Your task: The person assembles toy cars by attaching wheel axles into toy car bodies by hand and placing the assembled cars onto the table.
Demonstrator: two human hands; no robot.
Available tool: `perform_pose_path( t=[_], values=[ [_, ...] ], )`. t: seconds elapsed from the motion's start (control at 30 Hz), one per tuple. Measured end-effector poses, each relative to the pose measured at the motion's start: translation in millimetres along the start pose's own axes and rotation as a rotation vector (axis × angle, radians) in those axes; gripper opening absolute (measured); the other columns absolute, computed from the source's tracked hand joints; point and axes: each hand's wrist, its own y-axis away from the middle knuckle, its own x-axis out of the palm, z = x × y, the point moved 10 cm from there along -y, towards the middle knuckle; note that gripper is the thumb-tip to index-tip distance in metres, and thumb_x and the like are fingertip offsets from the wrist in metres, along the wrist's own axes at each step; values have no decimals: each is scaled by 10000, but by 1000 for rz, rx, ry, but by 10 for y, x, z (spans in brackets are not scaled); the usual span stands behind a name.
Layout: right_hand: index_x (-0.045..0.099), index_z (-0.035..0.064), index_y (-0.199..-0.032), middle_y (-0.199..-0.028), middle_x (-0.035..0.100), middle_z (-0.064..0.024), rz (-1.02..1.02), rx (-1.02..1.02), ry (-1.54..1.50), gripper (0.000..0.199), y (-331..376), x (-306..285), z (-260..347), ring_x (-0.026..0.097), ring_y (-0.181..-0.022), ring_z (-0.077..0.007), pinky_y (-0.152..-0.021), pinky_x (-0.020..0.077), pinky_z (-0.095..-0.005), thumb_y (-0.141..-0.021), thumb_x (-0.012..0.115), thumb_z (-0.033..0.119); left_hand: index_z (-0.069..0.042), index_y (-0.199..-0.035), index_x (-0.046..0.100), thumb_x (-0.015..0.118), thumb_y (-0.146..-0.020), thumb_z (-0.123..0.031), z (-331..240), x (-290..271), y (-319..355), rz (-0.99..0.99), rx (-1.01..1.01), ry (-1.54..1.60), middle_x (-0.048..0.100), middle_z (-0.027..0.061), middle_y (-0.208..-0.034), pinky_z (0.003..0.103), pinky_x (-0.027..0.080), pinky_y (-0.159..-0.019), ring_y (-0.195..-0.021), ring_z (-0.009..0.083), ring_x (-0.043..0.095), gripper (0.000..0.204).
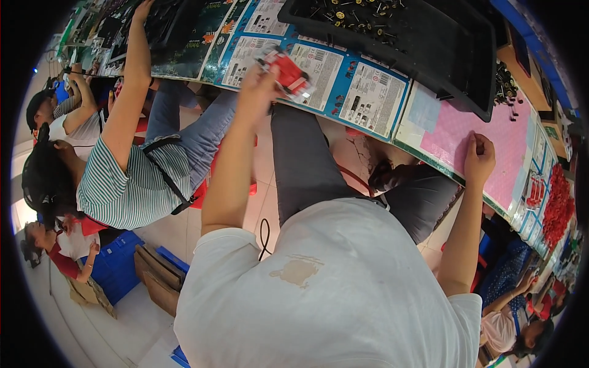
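Observation:
My left hand point(257, 92) is closed on a red toy car point(287, 73) with dark and pale parts, blurred by motion. The car is over the printed sheets point(319, 67) on the table, near its front edge. On the right, my right hand point(479, 161) rests at the table edge by a pink mat point(485, 132). Its fingers are curled in, and whatever may be inside them is hidden.
A black tray point(454, 73) holds small yellow-and-black wheel parts point(362, 15). Loose black parts point(506, 86) lie beside it. Far right is a heap of red pieces point(557, 205). A co-worker in a striped shirt point(135, 196) sits close on my left.

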Motion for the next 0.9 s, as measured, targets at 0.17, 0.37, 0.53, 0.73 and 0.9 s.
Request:
perform_pose_path(
  t=[0.17, 0.37, 0.53, 0.73, 0.9],
  values=[
    [699, 29, -930, -797, 636, -76, 20, -100, 61, 144, -47, 74, 175, 601, -643, -174, -612, 490, -319, -906, 710, 170, -3, -1105, 633, 567, -1012, -319, -263, -991, -848, -207, 5, -399, 690, 93, -851, 289, 486, -541, -684, 158, 666, 335],
    [683, 25, -916, -801, 628, -86, 27, -107, 60, 133, -18, 76, 167, 607, -645, -193, -609, 488, -325, -910, 693, 157, 83, -1201, 621, 629, -936, -465, -738, -1288, -1044, -425, 195, -988, 706, 222, -965, 392, 532, -848, -903, 317, 698, 609],
    [674, 17, -942, -810, 626, -82, 43, -83, 60, 118, -4, 95, 164, 598, -646, -195, -597, 483, -317, -903, 674, 129, 116, -1264, 557, 864, -697, -399, -843, -1024, -581, -539, 308, -1128, 608, 289, -1116, 440, 513, -901, -1040, 427, 627, 825],
    [656, 2, -958, -814, 628, -89, 46, -63, 68, 115, -56, 123, 153, 585, -633, -195, -599, 481, -325, -891, 656, 96, 89, -1134, 635, 827, -705, -285, -1008, -1098, -622, -743, 669, -1198, 664, 274, -984, 448, 520, -852, -939, 411, 658, 601],
    [657, 12, -947, -791, 622, -87, 46, -48, 80, 104, -48, 119, 124, 575, -620, -193, -581, 467, -327, -883, 663, 92, 96, -1063, 659, 802, -725, -362, -1167, -1532, -1245, -834, 662, -1255, 687, 286, -937, 462, 539, -834, -896, 427, 679, 586]
  ],
)
